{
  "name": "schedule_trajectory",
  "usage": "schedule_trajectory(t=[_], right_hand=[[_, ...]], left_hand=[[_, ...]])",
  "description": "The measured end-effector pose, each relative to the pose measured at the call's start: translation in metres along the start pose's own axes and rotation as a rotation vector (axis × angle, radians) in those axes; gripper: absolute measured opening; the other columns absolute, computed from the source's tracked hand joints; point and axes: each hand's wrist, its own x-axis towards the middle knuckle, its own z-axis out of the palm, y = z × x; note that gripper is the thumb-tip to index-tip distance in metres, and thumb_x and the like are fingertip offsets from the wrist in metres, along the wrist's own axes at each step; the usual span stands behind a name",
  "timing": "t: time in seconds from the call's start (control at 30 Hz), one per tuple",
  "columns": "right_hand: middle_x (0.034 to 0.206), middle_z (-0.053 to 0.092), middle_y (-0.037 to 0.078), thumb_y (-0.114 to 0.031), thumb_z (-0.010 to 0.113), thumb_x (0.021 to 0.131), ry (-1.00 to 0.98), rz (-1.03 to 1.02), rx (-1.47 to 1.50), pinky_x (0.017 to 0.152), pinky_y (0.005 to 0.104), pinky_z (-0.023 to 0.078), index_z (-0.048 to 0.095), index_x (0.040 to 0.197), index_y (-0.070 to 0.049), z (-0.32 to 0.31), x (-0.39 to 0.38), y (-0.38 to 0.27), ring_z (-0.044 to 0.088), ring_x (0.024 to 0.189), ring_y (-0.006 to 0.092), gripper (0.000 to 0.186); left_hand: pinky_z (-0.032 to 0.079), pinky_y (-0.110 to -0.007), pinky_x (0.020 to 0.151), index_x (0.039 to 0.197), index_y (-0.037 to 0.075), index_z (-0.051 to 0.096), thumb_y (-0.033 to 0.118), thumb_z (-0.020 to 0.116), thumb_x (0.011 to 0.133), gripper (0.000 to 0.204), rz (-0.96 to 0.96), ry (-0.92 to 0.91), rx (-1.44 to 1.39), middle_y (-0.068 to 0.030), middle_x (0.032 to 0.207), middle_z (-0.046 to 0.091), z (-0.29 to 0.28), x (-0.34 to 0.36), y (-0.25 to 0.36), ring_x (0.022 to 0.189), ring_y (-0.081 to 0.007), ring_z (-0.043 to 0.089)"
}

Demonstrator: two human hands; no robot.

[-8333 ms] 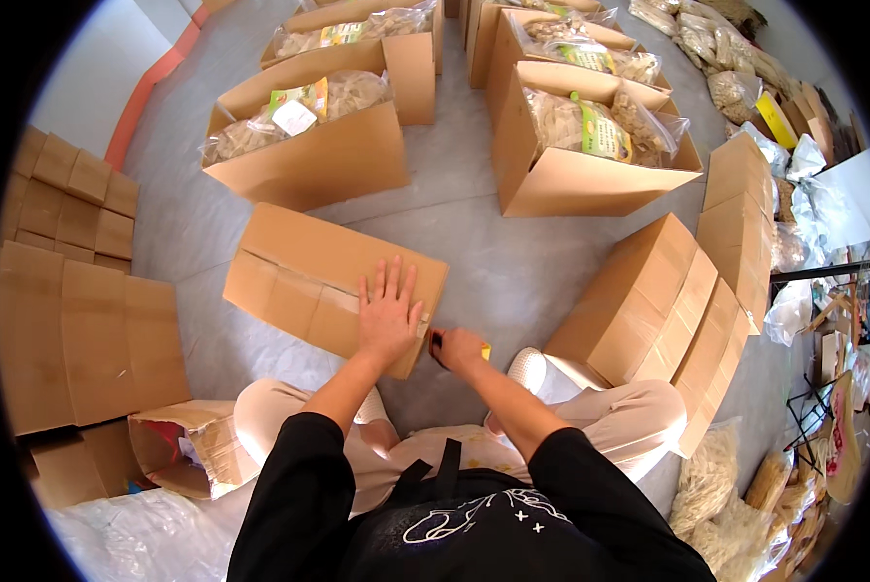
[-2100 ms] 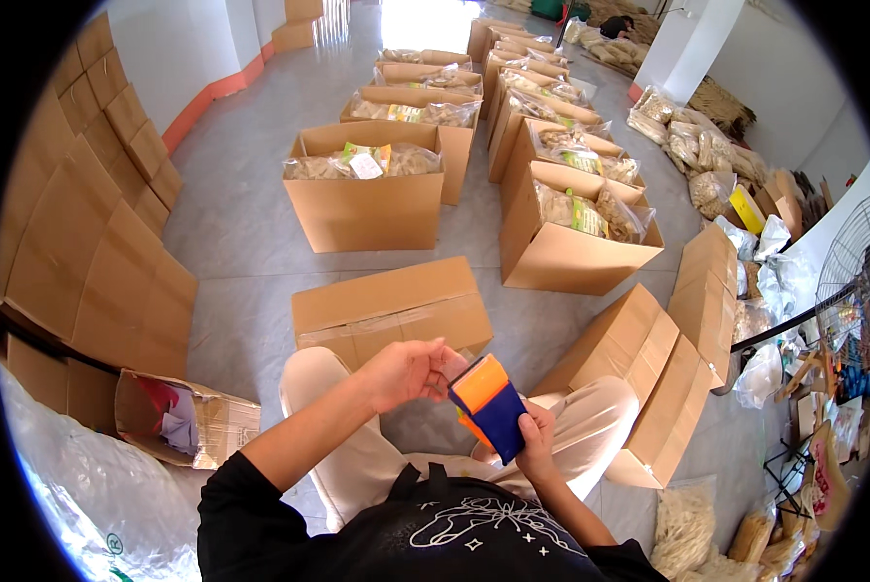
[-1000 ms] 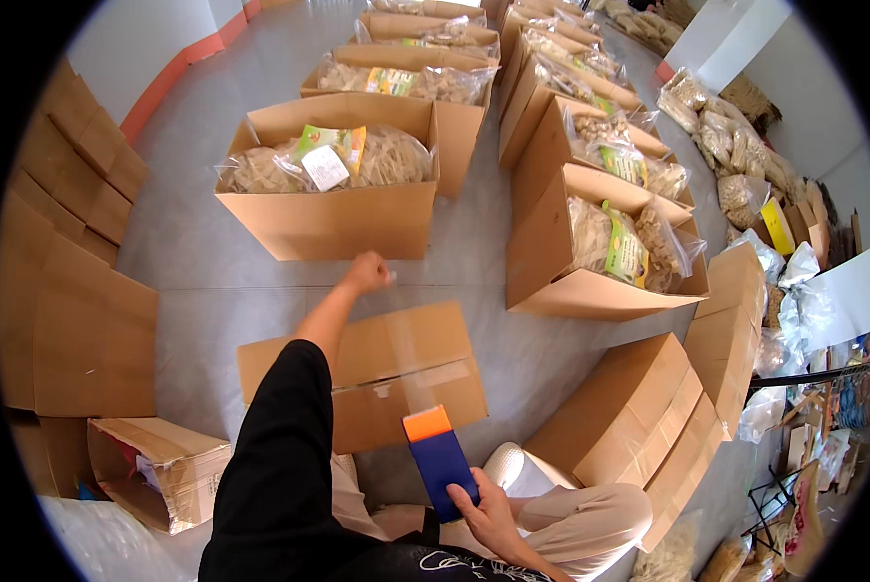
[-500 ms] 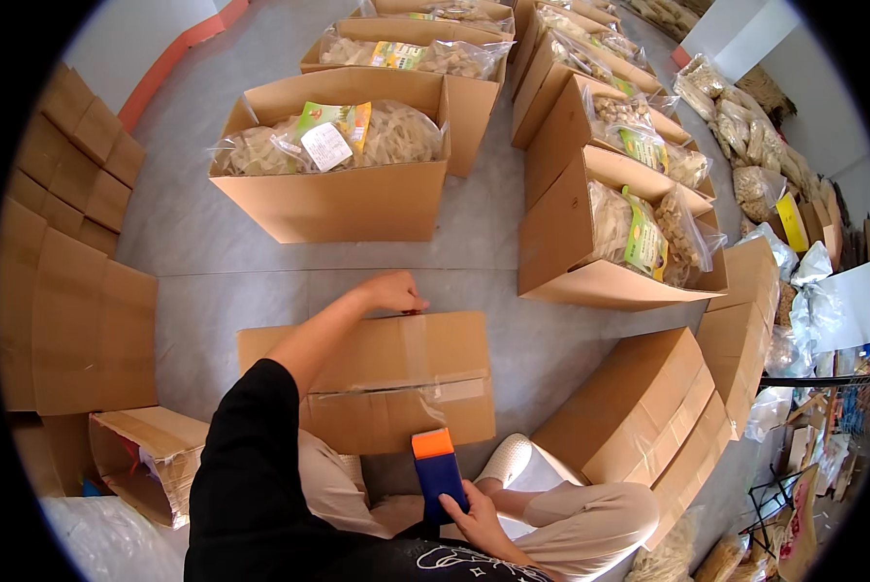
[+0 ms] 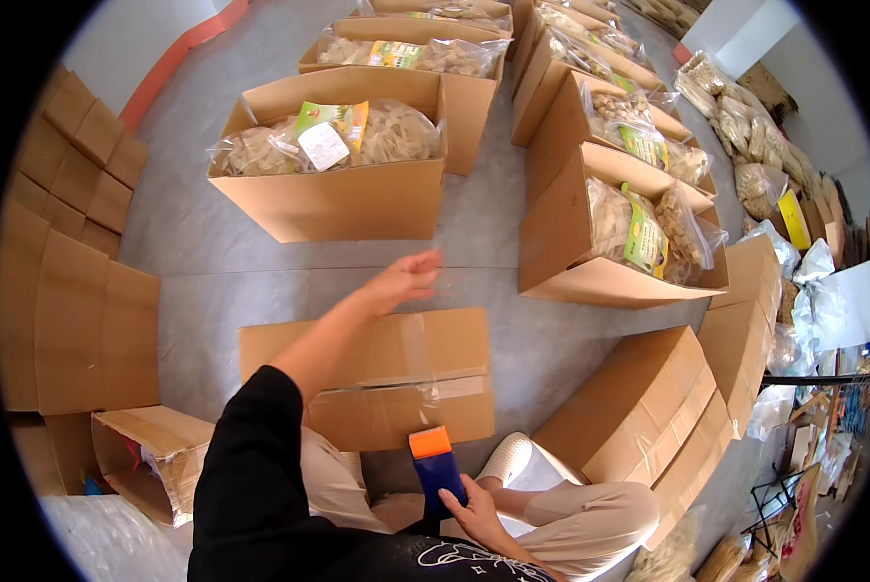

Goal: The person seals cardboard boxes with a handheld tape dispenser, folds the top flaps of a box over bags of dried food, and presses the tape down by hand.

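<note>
A closed cardboard carton (image 5: 386, 407) lies in front of my legs, with clear tape (image 5: 416, 354) running across its flaps. Just past its far edge, my left hand (image 5: 406, 281) is in the air with its fingers stretched out and slightly blurred, and nothing shows in it. Low in the middle, my right hand (image 5: 474, 509) grips a blue tool with an orange end, which looks like a tape dispenser (image 5: 437, 475). That orange end is close to the carton's near edge. The tool's underside is hidden.
Ahead stands an open carton (image 5: 343, 209) of bagged dried goods, with more behind it. Another row of filled cartons (image 5: 619, 276) runs along the right. Closed cartons (image 5: 629, 412) lie beside my right leg. Stacked boxes (image 5: 96, 330) line the left, near an open box (image 5: 159, 456).
My left hand has lifted off the carton's far edge and moved slightly up and to the right, its fingers opening from a curl. The right hand with the dispenser has hardly moved.
</note>
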Motion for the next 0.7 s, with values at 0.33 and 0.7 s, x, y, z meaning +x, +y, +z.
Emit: schedule_trajectory(t=[0.33,0.7], right_hand=[[0.092,0.064,0.02,-0.034,0.056,0.088,-0.049,-0.007,-0.021,0.077,0.0361,0.048,0.051,0.115,-0.001,0.003,0.004,0.01,0.063,0.087,0.032,0.043],[0.094,0.063,0.021,-0.036,0.053,0.089,0.006,-0.102,-0.071,0.077,0.038,0.047,0.05,0.12,-0.002,0.009,0.01,0.021,0.062,0.09,0.0365,0.046]], left_hand=[[0.031,-0.038,0.103,0.13,0.008,0.047,0.045,0.027,0.096,0.054,-0.232,-0.421,1.063,-0.0142,0.134,0.046,0.0,-0.023,0.016,0.124,-0.0301,0.042],[0.025,-0.037,0.108,0.141,0.012,0.031,0.041,0.049,0.09,0.061,0.12,-0.261,0.534,-0.0136,0.14,0.039,0.024,-0.026,-0.006,0.129,-0.0283,0.037]])
